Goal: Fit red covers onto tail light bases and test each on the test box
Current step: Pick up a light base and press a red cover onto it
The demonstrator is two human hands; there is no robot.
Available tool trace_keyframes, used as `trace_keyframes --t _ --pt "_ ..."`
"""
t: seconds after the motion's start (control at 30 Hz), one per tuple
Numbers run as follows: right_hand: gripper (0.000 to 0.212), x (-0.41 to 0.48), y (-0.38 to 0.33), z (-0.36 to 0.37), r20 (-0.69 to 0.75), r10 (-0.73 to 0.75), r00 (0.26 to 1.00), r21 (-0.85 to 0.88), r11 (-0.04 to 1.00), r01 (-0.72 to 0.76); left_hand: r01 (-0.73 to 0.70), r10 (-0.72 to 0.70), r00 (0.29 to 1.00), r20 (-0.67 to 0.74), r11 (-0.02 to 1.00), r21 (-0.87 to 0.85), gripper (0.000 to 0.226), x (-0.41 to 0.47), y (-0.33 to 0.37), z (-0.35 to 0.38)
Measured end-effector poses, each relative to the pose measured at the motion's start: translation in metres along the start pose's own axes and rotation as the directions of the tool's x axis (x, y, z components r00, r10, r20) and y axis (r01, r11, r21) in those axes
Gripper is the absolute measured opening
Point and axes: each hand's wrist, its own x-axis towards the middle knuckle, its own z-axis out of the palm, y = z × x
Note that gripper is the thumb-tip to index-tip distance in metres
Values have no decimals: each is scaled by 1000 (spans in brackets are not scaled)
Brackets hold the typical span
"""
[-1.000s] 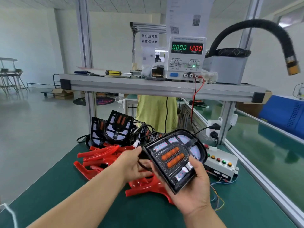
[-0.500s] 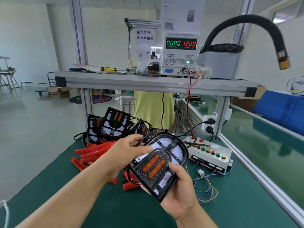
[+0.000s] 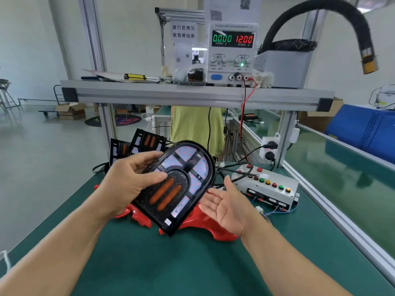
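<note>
Well to the left of the test box (image 3: 267,190), at the back of the green tabletop (image 3: 171,263), a few spare bases (image 3: 147,142) lean upright among their cables, parked there, I'd guess, to wait their turn. Nearer the test box, the left hand (image 3: 128,184) grips one tail light base (image 3: 183,189) in the air, thumb laid across its face and fingers curled round its far edge, the forearm reaching in from low on the left. The base is tilted face-up towards the person, probably so it can be looked over before a cover goes on; it wears none yet. Beneath it, left of the test box, the red covers (image 3: 215,230) lie heaped on the tabletop, within easy reach. Between that heap and the test box the right hand (image 3: 226,207) hovers palm up, fingers straight, holding nothing, just beside the base's lower edge; whether it touches I cannot tell. It looks ready to take a cover.
</note>
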Motion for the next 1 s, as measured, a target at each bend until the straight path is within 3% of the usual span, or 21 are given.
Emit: trace_keyframes --t 0.23,0.33,0.43,0.53,0.63,0.7,0.77,0.83,0.9,0.97,1.0 --pt "73 33 -44 27 -39 0 999 118 993 5 -134 132 991 36 989 58 48 -8 29 -16" --pt "36 43 -59 33 -162 -87 983 166 980 114 -159 155 986 61 984 76 54 -16 40 -26" --pt "3 49 -62 38 -183 -82 980 117 988 105 -151 135 983 121 978 141 65 -25 49 -37" --pt "25 55 -58 44 -108 -5 994 -12 1000 4 -141 109 976 187 976 165 61 -29 54 -44" --pt "60 54 -54 44 20 -29 999 -204 978 33 -123 82 972 222 976 180 60 -25 56 -48" --pt "54 51 -53 40 32 -21 999 -176 984 26 -93 41 964 264 978 185 60 -23 54 -50" --pt "37 45 -57 35 16 -16 1000 -22 1000 17 -58 -11 946 324 977 203 60 -21 50 -51" --pt "52 42 -65 25 -51 -1 999 178 984 10 -5 -78 910 406 980 201 60 -20 46 -51" --pt "41 34 -75 16 -96 -5 995 356 934 39 40 -131 859 495 981 190 60 -19 41 -48" --pt "16 31 -81 10 -159 -30 987 297 952 77 69 -161 826 539 980 188 61 -15 37 -45" --pt "25 29 -83 8 -177 -33 984 167 984 63 83 -171 820 547 980 183 61 -12 35 -42"
